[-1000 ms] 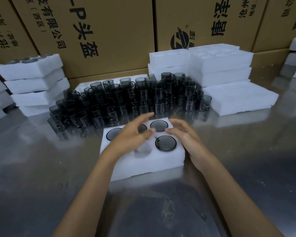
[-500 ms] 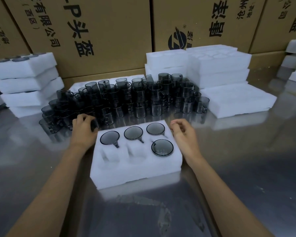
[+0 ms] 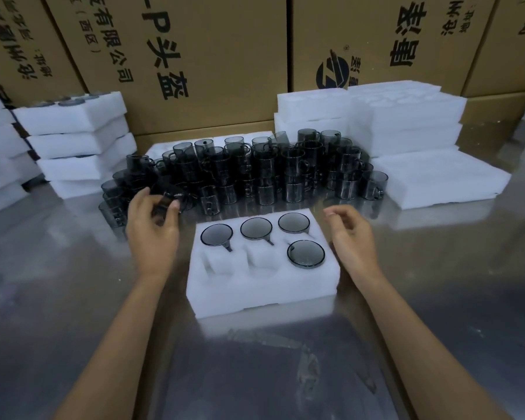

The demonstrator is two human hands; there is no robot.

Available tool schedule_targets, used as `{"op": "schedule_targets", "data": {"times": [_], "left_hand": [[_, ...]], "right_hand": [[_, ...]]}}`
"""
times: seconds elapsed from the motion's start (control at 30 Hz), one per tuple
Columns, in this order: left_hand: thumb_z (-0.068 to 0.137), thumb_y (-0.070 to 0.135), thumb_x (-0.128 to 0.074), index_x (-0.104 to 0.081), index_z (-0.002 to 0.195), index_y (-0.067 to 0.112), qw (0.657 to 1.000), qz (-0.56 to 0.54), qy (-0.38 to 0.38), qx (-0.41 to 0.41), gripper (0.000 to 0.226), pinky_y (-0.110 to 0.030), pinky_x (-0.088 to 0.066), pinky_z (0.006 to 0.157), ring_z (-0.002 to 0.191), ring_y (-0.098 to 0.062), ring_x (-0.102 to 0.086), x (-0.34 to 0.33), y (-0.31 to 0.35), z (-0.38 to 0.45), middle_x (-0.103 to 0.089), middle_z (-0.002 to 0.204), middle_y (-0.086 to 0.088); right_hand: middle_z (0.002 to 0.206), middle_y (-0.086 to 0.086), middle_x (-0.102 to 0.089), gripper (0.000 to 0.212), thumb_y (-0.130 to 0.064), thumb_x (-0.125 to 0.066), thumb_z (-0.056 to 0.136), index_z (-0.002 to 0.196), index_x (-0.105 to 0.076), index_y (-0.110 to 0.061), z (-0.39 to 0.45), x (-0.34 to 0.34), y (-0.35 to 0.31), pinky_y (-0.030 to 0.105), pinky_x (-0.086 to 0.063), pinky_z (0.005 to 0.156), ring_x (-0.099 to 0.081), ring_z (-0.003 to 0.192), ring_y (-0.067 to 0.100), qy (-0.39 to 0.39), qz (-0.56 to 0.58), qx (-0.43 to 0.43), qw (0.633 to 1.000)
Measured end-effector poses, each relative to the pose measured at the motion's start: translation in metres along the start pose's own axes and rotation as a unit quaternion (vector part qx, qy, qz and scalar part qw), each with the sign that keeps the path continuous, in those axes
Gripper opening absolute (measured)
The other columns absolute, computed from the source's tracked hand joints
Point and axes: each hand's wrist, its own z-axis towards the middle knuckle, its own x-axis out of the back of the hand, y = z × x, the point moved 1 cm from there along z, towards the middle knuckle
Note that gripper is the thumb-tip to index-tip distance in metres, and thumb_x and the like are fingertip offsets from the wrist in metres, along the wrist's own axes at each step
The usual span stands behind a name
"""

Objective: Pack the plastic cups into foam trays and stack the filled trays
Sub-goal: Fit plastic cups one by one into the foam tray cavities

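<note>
head view
left hand (image 3: 152,234): centre left of the frame, fingers and thumb curled round one dark cup (image 3: 168,202) lifted at the near edge of the cup pile
right hand (image 3: 350,237): right of centre, just beside the tray's right edge, fingers loosely curled, holding nothing
foam tray (image 3: 255,294): centre of the frame, white, flat on the table between the two hands
seated cups: three in the far row (image 3: 256,228), one in the near right slot (image 3: 306,253)
open slots: near left and near middle (image 3: 262,257)
cup pile (image 3: 255,171): dark see-through handled cups, heaped behind the tray
filled tray stack (image 3: 76,140): upper left, cup rims showing on top
foam tray stacks (image 3: 403,122): upper right, white
table (image 3: 73,298): shiny metal, reflective
cardboard boxes (image 3: 219,50): across the top, black printed characters
</note>
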Motion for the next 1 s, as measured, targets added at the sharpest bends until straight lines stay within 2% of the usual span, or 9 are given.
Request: {"op": "schedule_targets", "data": {"times": [0.13,0.3,0.43,0.5,0.6,0.67,0.77,0.9,1.0], "left_hand": [[0.091,0.017,-0.071,-0.065,0.091,0.023,0.982,-0.169,-0.073,0.044,0.008,-0.017,-0.050,0.093,0.117,0.002,-0.058,0.007,0.043,-0.013,-0.055,0.137,0.011],[0.090,0.011,-0.071,-0.069,0.092,0.014,0.908,-0.321,-0.243,0.115,0.005,-0.015,-0.051,0.086,0.105,-0.006,-0.067,0.010,0.082,-0.033,-0.071,0.118,-0.002],[0.091,0.012,-0.062,-0.061,0.112,0.005,0.780,-0.465,-0.382,0.172,0.022,-0.037,-0.052,0.100,0.114,-0.029,-0.064,0.011,0.088,-0.035,-0.068,0.118,-0.016],[0.093,0.010,-0.057,-0.057,0.122,0.006,0.749,-0.491,-0.415,0.160,0.029,-0.035,-0.053,0.097,0.114,-0.028,-0.064,0.011,0.087,-0.035,-0.067,0.121,-0.014],[0.092,0.015,-0.063,-0.058,0.128,0.017,0.769,-0.472,-0.403,0.151,0.036,-0.033,-0.053,0.094,0.119,-0.027,-0.063,0.013,0.084,-0.032,-0.066,0.127,-0.011],[0.089,0.022,-0.071,-0.060,0.125,0.021,0.825,-0.413,-0.359,0.141,0.037,-0.037,-0.052,0.096,0.119,-0.024,-0.064,0.014,0.081,-0.030,-0.065,0.129,-0.009],[0.084,0.023,-0.076,-0.067,0.112,0.022,0.897,-0.315,-0.289,0.115,0.030,-0.023,-0.053,0.088,0.102,-0.011,-0.068,0.014,0.079,-0.029,-0.069,0.116,0.001],[0.091,-0.008,-0.062,-0.070,0.101,0.010,0.895,-0.301,-0.299,0.137,0.023,-0.023,-0.056,0.070,0.076,-0.015,-0.067,0.012,0.078,-0.030,-0.074,0.089,-0.004],[0.095,-0.011,-0.045,-0.068,0.108,0.008,0.891,-0.296,-0.314,0.140,0.032,-0.028,-0.059,0.069,0.072,-0.021,-0.069,0.016,0.077,-0.028,-0.075,0.088,-0.010]], "right_hand": [[0.097,-0.005,-0.070,0.012,-0.010,-0.058,0.097,0.096,-0.068,-0.016,-0.009,0.004,-0.020,0.010,-0.042,0.075,-0.057,0.083,-0.006,0.008,-0.030,0.092,0.995],[0.098,-0.005,-0.070,0.019,-0.004,-0.054,0.098,0.102,-0.068,-0.015,-0.027,-0.011,-0.052,0.016,-0.049,0.084,-0.063,0.094,0.002,-0.062,0.011,0.150,0.987],[0.113,0.007,-0.069,0.021,-0.013,-0.052,0.101,0.119,-0.064,-0.016,-0.034,-0.034,-0.066,0.034,-0.058,0.084,-0.068,0.103,0.016,-0.210,0.162,-0.008,0.964],[0.121,0.013,-0.069,0.030,-0.023,-0.050,0.103,0.127,-0.062,-0.011,-0.031,-0.043,-0.068,0.041,-0.057,0.091,-0.066,0.113,0.024,-0.287,0.223,-0.104,0.926],[0.126,0.022,-0.066,0.041,-0.026,-0.048,0.102,0.131,-0.059,0.001,-0.027,-0.047,-0.068,0.048,-0.053,0.100,-0.063,0.119,0.036,-0.349,0.275,-0.163,0.881],[0.125,0.022,-0.067,0.037,-0.020,-0.045,0.102,0.132,-0.059,-0.001,-0.025,-0.047,-0.067,0.046,-0.053,0.101,-0.064,0.117,0.036,-0.366,0.280,-0.151,0.875],[0.123,0.018,-0.068,0.036,-0.011,-0.049,0.102,0.137,-0.055,-0.012,-0.023,-0.043,-0.063,0.039,-0.055,0.096,-0.068,0.112,0.031,-0.346,0.255,-0.109,0.896],[0.113,0.000,-0.070,0.037,-0.019,-0.072,0.090,0.124,-0.062,-0.030,-0.030,-0.032,-0.065,0.023,-0.055,0.084,-0.071,0.098,0.016,-0.304,0.079,0.004,0.949],[0.110,0.005,-0.063,0.023,-0.013,-0.081,0.080,0.094,-0.064,-0.019,-0.038,-0.031,-0.070,0.023,-0.056,0.077,-0.070,0.091,0.021,-0.279,0.011,0.072,0.957]]}}
